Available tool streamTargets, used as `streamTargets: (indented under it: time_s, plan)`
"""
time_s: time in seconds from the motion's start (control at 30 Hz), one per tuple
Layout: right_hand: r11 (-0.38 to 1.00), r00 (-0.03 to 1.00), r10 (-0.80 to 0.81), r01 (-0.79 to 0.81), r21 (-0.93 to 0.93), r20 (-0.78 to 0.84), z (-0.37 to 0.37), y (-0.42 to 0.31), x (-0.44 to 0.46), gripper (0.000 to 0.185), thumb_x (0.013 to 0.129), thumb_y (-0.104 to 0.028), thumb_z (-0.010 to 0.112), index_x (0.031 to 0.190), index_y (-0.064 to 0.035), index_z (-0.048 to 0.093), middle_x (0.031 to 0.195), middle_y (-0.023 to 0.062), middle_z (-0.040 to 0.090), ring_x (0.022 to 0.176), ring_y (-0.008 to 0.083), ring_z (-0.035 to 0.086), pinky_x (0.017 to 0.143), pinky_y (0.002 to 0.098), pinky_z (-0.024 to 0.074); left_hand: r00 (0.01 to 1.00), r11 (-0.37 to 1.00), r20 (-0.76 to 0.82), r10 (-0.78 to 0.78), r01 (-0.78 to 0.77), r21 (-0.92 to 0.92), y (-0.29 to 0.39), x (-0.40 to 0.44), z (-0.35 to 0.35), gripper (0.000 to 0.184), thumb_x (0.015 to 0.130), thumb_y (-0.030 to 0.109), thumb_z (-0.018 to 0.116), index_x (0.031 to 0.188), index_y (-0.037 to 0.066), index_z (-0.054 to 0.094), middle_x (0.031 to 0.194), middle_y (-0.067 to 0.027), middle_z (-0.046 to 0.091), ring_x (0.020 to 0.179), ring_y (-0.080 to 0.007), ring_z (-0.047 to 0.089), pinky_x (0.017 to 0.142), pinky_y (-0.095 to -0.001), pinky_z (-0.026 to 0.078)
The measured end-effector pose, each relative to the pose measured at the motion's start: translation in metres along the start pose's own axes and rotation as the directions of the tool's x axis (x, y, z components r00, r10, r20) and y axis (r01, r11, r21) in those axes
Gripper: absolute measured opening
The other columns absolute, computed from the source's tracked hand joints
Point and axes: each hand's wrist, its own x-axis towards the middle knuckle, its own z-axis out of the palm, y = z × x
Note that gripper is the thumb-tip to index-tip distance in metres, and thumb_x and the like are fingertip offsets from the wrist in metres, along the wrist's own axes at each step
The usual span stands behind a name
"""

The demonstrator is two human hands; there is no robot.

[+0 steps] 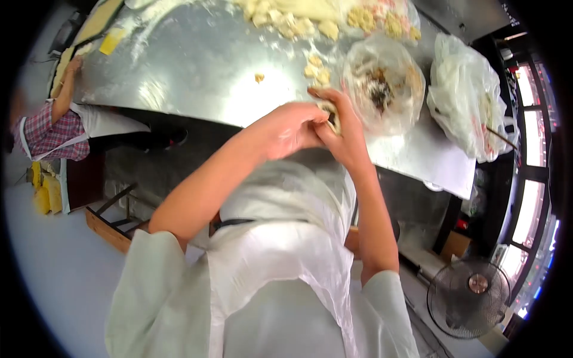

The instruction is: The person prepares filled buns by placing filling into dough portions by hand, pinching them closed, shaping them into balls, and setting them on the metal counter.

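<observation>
Both hands meet above the near edge of the metal table [209, 77]. My right hand [343, 122] has its fingers curled round a small piece of pale dough [330, 113] with a dark spot in its middle. My left hand [292, 128] is closed, its fingertips at the same dough. Just beyond the hands are a few small dough pieces [317, 70]. A plastic-lined bowl [388, 89] with dark brown filling stands close to the right of my right hand.
Flattened dough pieces and a dough mass [286, 21] lie at the far edge. A white plastic bag [468, 98] sits at the right, a yellow scraper [111, 42] at the far left. Another person in a plaid shirt [54, 131] works at the left. A fan [468, 295] stands lower right.
</observation>
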Motion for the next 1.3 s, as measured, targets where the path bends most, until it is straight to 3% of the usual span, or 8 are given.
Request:
streamTargets:
  time_s: [0.13,0.23,0.33,0.5,0.77,0.9,1.17,1.3]
  plan:
    - [0.865,0.986,0.101,-0.154,0.477,0.136,0.006,-0.011,0.002,0.073,0.095,-0.009,0.069,0.158,-0.0021,0.033,0.144,0.0174,0.062,0.134,0.0299,0.059,0.111,0.0365,0.0448,0.997,0.976,0.037,-0.062,0.069,-0.208,0.012,-0.022,-0.002,0.027,0.112,0.021,0.049,0.129,0.000,0.054,0.109,-0.0115,0.066,0.100,-0.0239,0.068,0.107,-0.0509,0.054]
    - [0.982,0.990,0.071,-0.090,0.165,0.120,0.014,-0.004,0.005,0.089,0.091,-0.024,0.082,0.161,-0.0038,0.031,0.148,0.0176,0.059,0.134,0.0303,0.059,0.111,0.0379,0.0459,0.978,0.943,0.205,-0.029,0.095,-0.318,-0.003,-0.007,-0.042,0.033,0.113,0.023,0.047,0.135,-0.002,0.052,0.126,-0.0187,0.066,0.112,-0.0268,0.068,0.109,-0.0469,0.053]
    - [0.998,0.999,0.031,-0.032,0.055,0.028,0.006,-0.005,0.002,0.105,0.080,-0.049,0.087,0.158,-0.0021,0.037,0.147,0.0177,0.060,0.141,0.0293,0.052,0.115,0.0407,0.0424,0.996,0.959,-0.083,0.035,-0.057,-0.276,-0.009,-0.010,-0.025,0.035,0.113,0.024,0.049,0.136,-0.002,0.051,0.124,-0.0180,0.067,0.106,-0.0247,0.069,0.105,-0.0428,0.055]
    - [0.980,0.994,0.107,-0.099,-0.173,0.039,0.019,-0.006,0.006,0.054,0.087,-0.030,0.081,0.130,-0.0032,0.062,0.116,0.0197,0.072,0.111,0.0391,0.067,0.093,0.0442,0.0537,0.975,0.988,-0.166,0.145,-0.152,-0.029,-0.011,0.001,-0.019,0.019,0.105,0.011,0.057,0.116,-0.004,0.062,0.109,-0.0134,0.070,0.095,-0.0230,0.071,0.094,-0.0404,0.059]
    - [0.977,0.994,-0.086,0.096,-0.191,0.061,0.025,-0.006,0.024,0.051,0.085,-0.017,0.074,0.134,-0.0058,0.063,0.116,0.0173,0.072,0.109,0.0378,0.067,0.093,0.0447,0.0536,0.995,0.997,0.071,0.070,-0.070,0.008,0.025,-0.023,-0.025,0.019,0.102,0.018,0.063,0.109,0.000,0.066,0.098,-0.0073,0.068,0.091,-0.0185,0.070,0.091,-0.0412,0.059]
    - [0.988,0.990,-0.136,0.132,-0.084,-0.041,0.045,-0.010,0.024,0.042,0.093,-0.019,0.072,0.133,-0.0062,0.065,0.111,0.0165,0.073,0.104,0.0331,0.069,0.092,0.0418,0.0538,0.990,0.937,-0.113,0.090,-0.046,0.345,0.039,-0.041,-0.006,0.032,0.107,0.034,0.058,0.115,0.004,0.067,0.103,-0.0067,0.070,0.097,-0.0186,0.070,0.098,-0.0383,0.055]
    - [0.999,0.963,-0.047,0.049,-0.002,-0.263,0.056,-0.034,0.047,0.023,0.105,-0.022,0.063,0.112,-0.0016,0.073,0.093,0.0130,0.073,0.089,0.0213,0.069,0.088,0.0322,0.0529,0.940,0.938,-0.060,0.337,-0.329,0.107,0.018,-0.044,-0.006,0.039,0.113,0.036,0.046,0.132,0.004,0.058,0.122,-0.0067,0.066,0.112,-0.0199,0.065,0.101,-0.0390,0.052]
    - [0.997,0.998,0.045,-0.041,0.072,-0.046,0.047,-0.041,0.055,0.043,0.107,-0.030,0.059,0.140,-0.0023,0.059,0.130,0.0139,0.071,0.115,0.0177,0.064,0.104,0.0312,0.0470,0.865,0.869,-0.134,0.483,-0.455,0.194,0.011,-0.034,-0.010,0.042,0.114,0.035,0.044,0.132,0.000,0.057,0.125,-0.0111,0.066,0.105,-0.0211,0.068,0.099,-0.0383,0.054]
